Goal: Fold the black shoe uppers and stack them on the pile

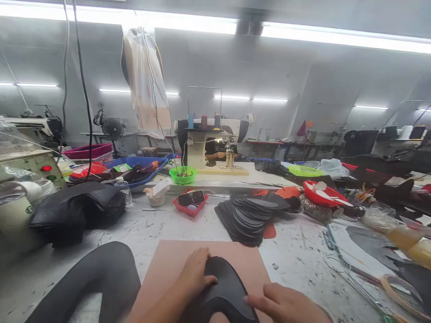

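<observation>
A black, curved shoe upper piece [227, 280] lies on a pinkish-tan board [168, 260] in front of me. My left hand [195, 276] holds its left edge, thumb over the top and fingers along the side. At the right edge is my right hand [286, 303], index fingertip against the material and other fingers curled; its thumb is hidden. The lower end of the piece runs out of view. Left of the board lies a larger U-shaped black piece [117, 264]. Beyond the board, a fanned stack of black pieces [247, 217] rests on the white table.
A folded black pile [77, 206] sits at left. Further back are a red tray [190, 208] with a phone, a green bowl [182, 176] and a sewing machine [212, 143], with a person behind it. Tape [400, 291] and cords lie at right.
</observation>
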The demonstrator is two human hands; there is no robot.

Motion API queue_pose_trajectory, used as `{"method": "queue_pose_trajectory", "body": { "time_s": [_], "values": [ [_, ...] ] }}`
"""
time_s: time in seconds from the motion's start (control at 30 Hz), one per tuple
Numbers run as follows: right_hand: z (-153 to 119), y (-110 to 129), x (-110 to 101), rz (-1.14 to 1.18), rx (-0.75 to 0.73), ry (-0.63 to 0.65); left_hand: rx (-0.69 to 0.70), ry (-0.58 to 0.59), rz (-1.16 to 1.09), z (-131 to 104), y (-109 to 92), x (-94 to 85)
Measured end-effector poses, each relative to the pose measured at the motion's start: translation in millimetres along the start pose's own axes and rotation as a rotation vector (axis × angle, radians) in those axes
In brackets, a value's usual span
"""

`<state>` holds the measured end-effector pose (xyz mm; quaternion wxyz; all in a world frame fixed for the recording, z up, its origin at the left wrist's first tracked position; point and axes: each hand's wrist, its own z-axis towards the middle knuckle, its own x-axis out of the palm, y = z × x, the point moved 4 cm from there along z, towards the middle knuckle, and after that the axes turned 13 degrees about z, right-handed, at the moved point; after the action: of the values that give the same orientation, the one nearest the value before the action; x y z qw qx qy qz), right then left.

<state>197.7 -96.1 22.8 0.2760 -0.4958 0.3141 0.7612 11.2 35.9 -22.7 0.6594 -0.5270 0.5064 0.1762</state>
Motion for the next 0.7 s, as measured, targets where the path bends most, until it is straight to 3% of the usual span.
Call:
{"method": "queue_pose_trajectory", "body": {
  "time_s": [0.1,0.17,0.27,0.37,0.47,0.57,0.7],
  "values": [
    [37.6,8.0,-24.7,0.191,0.053,-0.197,0.025,0.035,-0.166,-3.6,-7.7,-6.4],
    [58.2,11.4,-34.0,0.331,0.098,-0.288,0.084,0.097,-0.296,-11.6,-25.5,-10.2],
    [80.4,12.3,-34.2,0.344,0.095,-0.387,0.162,0.14,-0.521,-29.3,-57.1,-21.6],
    [89.0,12.1,-23.4,0.247,0.077,-0.461,0.163,0.09,-0.607,-42.3,-73.2,-34.5],
    [85.7,22.4,-14.4,0.106,-0.009,-0.556,0.067,0.099,-0.82,-43.8,-69.2,-34.7],
    [80.7,38.0,-11.3,0.009,-0.086,-0.596,-0.102,0.14,-1.062,-40.2,-57.2,-20.2],
    [80.0,52.1,-15.6,-0.118,-0.117,-0.633,-0.265,-0.032,-1.207,-38.9,-48.2,-6.5]
  ]
}}
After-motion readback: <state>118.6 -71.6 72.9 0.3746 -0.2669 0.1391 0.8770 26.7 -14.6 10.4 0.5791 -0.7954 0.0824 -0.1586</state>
